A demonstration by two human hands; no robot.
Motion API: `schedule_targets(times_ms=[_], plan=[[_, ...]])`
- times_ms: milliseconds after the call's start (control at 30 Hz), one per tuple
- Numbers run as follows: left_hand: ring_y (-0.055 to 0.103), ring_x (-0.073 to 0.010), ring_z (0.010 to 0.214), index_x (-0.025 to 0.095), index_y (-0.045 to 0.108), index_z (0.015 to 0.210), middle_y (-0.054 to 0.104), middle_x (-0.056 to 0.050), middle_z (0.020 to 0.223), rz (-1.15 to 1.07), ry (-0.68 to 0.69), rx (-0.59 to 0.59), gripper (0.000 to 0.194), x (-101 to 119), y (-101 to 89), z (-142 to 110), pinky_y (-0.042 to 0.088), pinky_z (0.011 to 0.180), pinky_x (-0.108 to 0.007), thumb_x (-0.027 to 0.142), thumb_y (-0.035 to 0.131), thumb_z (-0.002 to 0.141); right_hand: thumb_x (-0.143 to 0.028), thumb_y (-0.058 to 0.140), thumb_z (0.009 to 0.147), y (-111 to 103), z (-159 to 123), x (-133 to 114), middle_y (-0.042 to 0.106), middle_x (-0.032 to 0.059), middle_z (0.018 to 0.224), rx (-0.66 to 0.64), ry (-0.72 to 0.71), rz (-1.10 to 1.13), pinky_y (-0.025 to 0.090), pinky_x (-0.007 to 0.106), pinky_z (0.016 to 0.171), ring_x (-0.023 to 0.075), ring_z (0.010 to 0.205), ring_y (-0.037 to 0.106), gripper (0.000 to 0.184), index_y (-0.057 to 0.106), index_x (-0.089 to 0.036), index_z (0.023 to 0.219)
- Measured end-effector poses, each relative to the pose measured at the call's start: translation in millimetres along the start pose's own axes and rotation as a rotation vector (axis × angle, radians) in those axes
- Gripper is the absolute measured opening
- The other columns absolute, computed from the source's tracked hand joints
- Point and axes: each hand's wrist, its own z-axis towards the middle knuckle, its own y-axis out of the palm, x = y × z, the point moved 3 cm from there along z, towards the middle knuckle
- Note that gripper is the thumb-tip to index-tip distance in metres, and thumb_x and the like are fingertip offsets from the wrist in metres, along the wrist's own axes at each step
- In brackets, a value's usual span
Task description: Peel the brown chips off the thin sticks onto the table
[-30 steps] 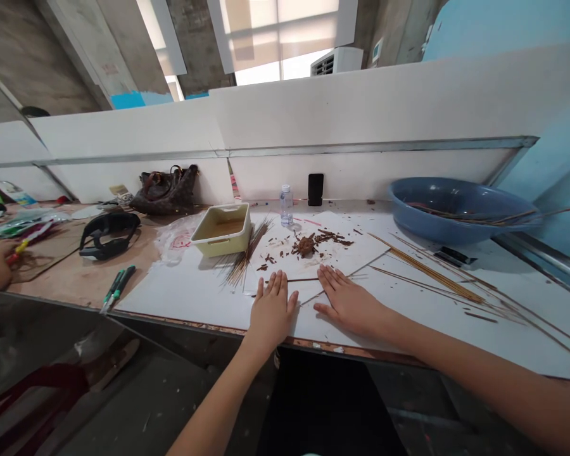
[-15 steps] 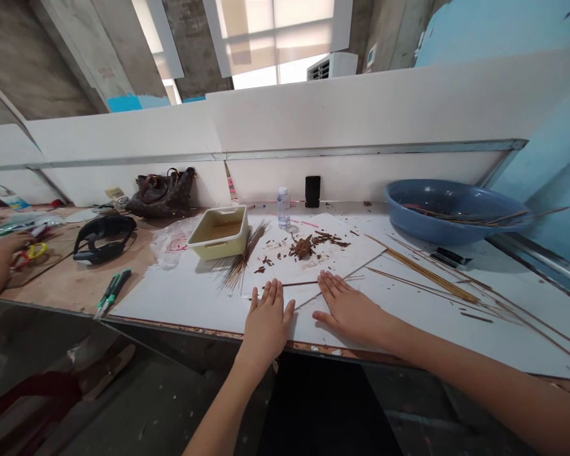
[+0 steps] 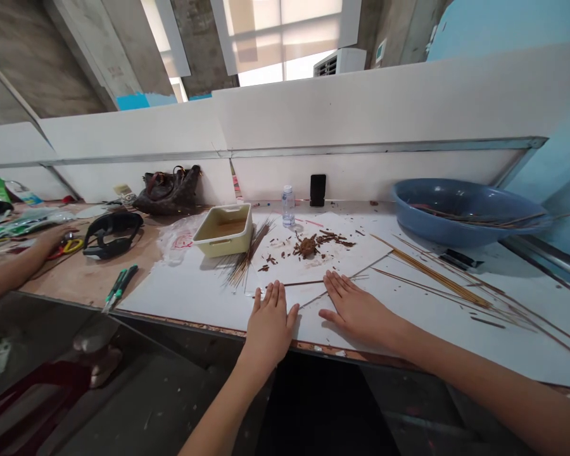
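Room: Bare concrete pillars and a window with a pale blind (image 3: 285,31) rise beyond a white partition board (image 3: 361,107). A white air-conditioning unit (image 3: 339,62) sits beside the window.

Worktop: Sheets of white paper (image 3: 185,297) cover much of the plywood worktop (image 3: 76,285) in front of you.

Left hand: Your left hand (image 3: 269,326) lies palm down on the paper by the near edge. Its fingers (image 3: 268,294) are spread and relaxed, gripping nothing.

Right hand: Your right hand (image 3: 356,310) also lies flat and empty on the paper, its fingers (image 3: 335,287) released.

Sticks: A thin bamboo stick (image 3: 308,283) lies just beyond your hands; you may be touching it with your right fingertips, but I cannot tell. A fanned bundle of thin sticks (image 3: 241,269) lies to your left, and a longer bundle of sticks (image 3: 432,275) lies to your right.

Far side: Dark brown wood shavings (image 3: 306,247) are heaped on the paper, between a cream plastic tray (image 3: 222,231) and a blue basin (image 3: 465,212).

Nearby: Another person's hand (image 3: 52,239) rests at far left, near yellow-handled scissors (image 3: 71,246).
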Motion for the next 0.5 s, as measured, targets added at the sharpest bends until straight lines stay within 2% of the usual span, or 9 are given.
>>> schedule_targets(times_ms=[100, 200, 267, 367, 500], plan=[[0.041, -0.0321, 0.167, 0.004, 0.043, 0.171, 0.045, -0.023, 0.175, -0.012, 0.007, -0.025, 0.066, -4, -2.8, 15, 0.026, 0.141, -0.059, 0.042, 0.031, 0.118, -0.082, 0.017, 0.11, -2, 13, 5, 0.031, 0.0297, 0.179, -0.009, -0.004, 0.0, 0.028, 0.055, 0.14, 0.0384, 0.17, 0.031, 0.108, 0.034, 0.003, 0.174], [0.041, -0.033, 0.167, 0.005, 0.044, 0.17, 0.045, -0.025, 0.174, -0.032, -0.011, -0.07, 0.065, -8, -13.3, 43, 0.025, 0.14, -0.061, 0.041, 0.03, 0.118, -0.082, 0.015, 0.109, -9, 39, 11, 0.026, 0.0334, 0.179, -0.044, 0.045, -0.011, 0.024, 0.054, 0.141, 0.0396, 0.171, 0.026, 0.112, 0.032, 0.01, 0.172], [0.04, -0.033, 0.167, 0.002, 0.044, 0.169, 0.045, -0.025, 0.174, -0.035, -0.025, -0.086, 0.066, -9, -16.4, 49, 0.024, 0.14, -0.06, 0.042, 0.029, 0.118, -0.083, 0.014, 0.109, -11, 45, 13, 0.024, 0.0335, 0.179, -0.047, 0.06, -0.009, 0.023, 0.055, 0.141, 0.04, 0.171, 0.024, 0.114, 0.03, 0.01, 0.172], [0.039, -0.0326, 0.168, 0.0, 0.043, 0.169, 0.045, -0.025, 0.174, -0.029, -0.009, -0.041, 0.069, -7, -10.9, 29, 0.026, 0.14, -0.058, 0.043, 0.028, 0.118, -0.083, 0.015, 0.109, -7, 27, 8, 0.026, 0.0299, 0.18, -0.01, 0.011, 0.02, 0.026, 0.059, 0.14, 0.0398, 0.171, 0.026, 0.11, 0.029, 0.003, 0.175], [0.039, -0.0324, 0.168, 0.002, 0.042, 0.171, 0.04, -0.023, 0.177, -0.009, 0.03, 0.024, 0.07, -5, 2.9, -12, 0.029, 0.14, -0.057, 0.045, 0.025, 0.119, -0.081, 0.023, 0.11, 4, -9, 3, 0.027, 0.0255, 0.182, 0.009, -0.019, 0.014, 0.028, 0.056, 0.14, 0.0389, 0.17, 0.03, 0.103, 0.029, -0.003, 0.177]])
